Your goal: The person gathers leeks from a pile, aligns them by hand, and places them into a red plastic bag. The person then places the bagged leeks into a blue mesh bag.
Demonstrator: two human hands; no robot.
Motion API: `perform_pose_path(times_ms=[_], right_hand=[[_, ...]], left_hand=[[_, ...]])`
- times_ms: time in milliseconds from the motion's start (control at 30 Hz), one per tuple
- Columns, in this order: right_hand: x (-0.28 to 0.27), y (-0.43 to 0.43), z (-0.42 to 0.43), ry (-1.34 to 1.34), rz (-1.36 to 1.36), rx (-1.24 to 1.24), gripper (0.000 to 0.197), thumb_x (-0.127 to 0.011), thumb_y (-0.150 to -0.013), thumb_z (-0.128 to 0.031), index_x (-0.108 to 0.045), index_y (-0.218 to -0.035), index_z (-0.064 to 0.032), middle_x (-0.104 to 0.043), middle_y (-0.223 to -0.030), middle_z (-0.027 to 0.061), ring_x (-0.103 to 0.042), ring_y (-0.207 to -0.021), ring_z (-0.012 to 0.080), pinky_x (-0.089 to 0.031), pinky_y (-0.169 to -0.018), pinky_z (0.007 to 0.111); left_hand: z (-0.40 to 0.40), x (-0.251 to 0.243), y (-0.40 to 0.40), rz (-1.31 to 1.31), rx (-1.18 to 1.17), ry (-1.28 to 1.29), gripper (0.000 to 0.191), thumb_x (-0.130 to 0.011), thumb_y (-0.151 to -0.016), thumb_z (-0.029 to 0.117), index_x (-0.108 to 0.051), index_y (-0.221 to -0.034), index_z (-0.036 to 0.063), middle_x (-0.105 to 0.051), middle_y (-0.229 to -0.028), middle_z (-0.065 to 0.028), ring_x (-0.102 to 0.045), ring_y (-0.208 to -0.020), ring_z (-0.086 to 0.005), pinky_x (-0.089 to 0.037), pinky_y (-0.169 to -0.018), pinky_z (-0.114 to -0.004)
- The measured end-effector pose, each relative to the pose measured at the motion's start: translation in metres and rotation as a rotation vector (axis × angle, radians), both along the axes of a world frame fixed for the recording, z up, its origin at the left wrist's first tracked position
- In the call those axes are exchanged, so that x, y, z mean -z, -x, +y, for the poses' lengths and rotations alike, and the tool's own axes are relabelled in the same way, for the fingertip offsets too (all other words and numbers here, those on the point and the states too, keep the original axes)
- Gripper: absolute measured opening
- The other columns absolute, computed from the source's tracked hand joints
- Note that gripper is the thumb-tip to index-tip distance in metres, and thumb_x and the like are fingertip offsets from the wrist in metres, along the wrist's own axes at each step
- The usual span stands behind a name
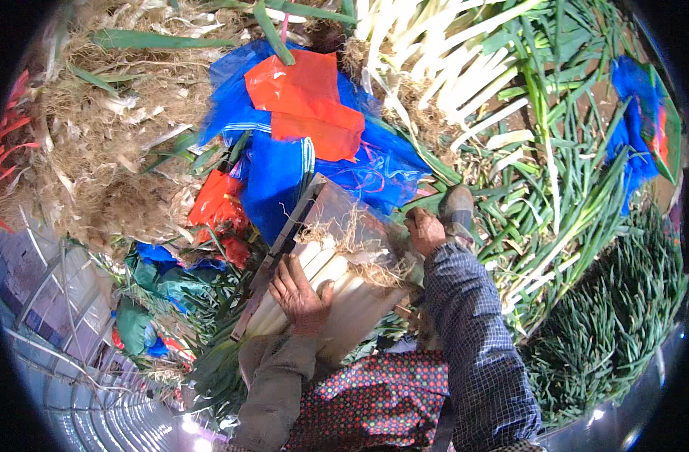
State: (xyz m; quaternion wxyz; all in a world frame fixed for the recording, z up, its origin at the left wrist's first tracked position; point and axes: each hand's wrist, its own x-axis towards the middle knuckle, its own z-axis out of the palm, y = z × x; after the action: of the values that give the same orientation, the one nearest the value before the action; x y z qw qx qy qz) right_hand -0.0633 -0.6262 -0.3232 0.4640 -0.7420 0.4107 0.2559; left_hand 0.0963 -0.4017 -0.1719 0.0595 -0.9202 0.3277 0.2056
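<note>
My left hand (pixel 300 294) lies spread over a bundle of leeks or large green onions (pixel 328 264), its thumb apart from the fingers. The white stalks sit side by side in a shallow tray (pixel 336 200) with a raised edge, roots towards the far end. Their green leaves (pixel 223 361) hang out at the lower left. My right hand (pixel 425 229) is curled beside the tray's right side, close to a shoe (pixel 458 204). Whether its bent fingers hold anything is hidden.
Beyond the tray lie blue mesh bags (pixel 276 181) with orange-red plastic pieces (pixel 305 96). A heap of trimmed roots (pixel 124 164) is at left. Loose white-stalked onions (pixel 451 68) lie at upper right. Dense green leaves (pixel 610 316) stand lower right.
</note>
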Motion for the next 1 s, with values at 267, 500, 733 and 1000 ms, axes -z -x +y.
perform_pose_path(times_ms=[267, 500, 733, 1000], right_hand=[[0.105, -0.007, 0.054, -0.019, -0.383, -0.087, 0.042, -0.046, -0.099, -0.041, -0.054, -0.123, -0.0071, -0.064, -0.102, 0.0229, -0.062, -0.090, 0.0382, -0.049, -0.080, 0.044], [0.092, -0.034, 0.053, -0.508, -0.314, 0.325, 0.056, -0.045, -0.097, -0.052, -0.063, -0.102, 0.0002, -0.063, -0.097, 0.0217, -0.061, -0.095, 0.0363, -0.044, -0.088, 0.043], [0.061, -0.014, 0.047, -0.421, -0.366, 0.337, 0.069, -0.032, -0.097, -0.059, -0.059, -0.118, 0.0003, -0.062, -0.107, 0.0301, -0.056, -0.105, 0.0470, -0.042, -0.095, 0.046], [0.057, -0.024, 0.026, -0.549, -0.331, 0.320, 0.061, -0.037, -0.099, -0.052, -0.053, -0.128, -0.0015, -0.058, -0.123, 0.0265, -0.050, -0.118, 0.0442, -0.039, -0.099, 0.046]], left_hand=[[0.004, 0.011, -0.001, -0.050, 0.018, 0.093, 0.089, -0.042, -0.086, 0.069, -0.032, -0.141, 0.0001, -0.039, -0.135, -0.0253, -0.038, -0.121, -0.0428, -0.027, -0.101, -0.058], [0.012, 0.007, -0.002, 0.009, 0.049, 0.007, 0.088, -0.064, -0.075, 0.050, -0.032, -0.139, -0.0004, -0.037, -0.135, -0.0275, -0.038, -0.121, -0.0477, -0.028, -0.100, -0.060], [0.011, -0.010, 0.012, 0.132, 0.072, -0.009, 0.074, -0.053, -0.091, 0.046, -0.029, -0.140, -0.0046, -0.036, -0.131, -0.0323, -0.038, -0.118, -0.0496, -0.030, -0.098, -0.060], [0.011, 0.005, 0.013, 0.050, 0.074, 0.088, 0.083, -0.045, -0.087, 0.062, -0.034, -0.139, -0.0023, -0.041, -0.131, -0.0263, -0.042, -0.114, -0.0432, -0.032, -0.092, -0.056]])
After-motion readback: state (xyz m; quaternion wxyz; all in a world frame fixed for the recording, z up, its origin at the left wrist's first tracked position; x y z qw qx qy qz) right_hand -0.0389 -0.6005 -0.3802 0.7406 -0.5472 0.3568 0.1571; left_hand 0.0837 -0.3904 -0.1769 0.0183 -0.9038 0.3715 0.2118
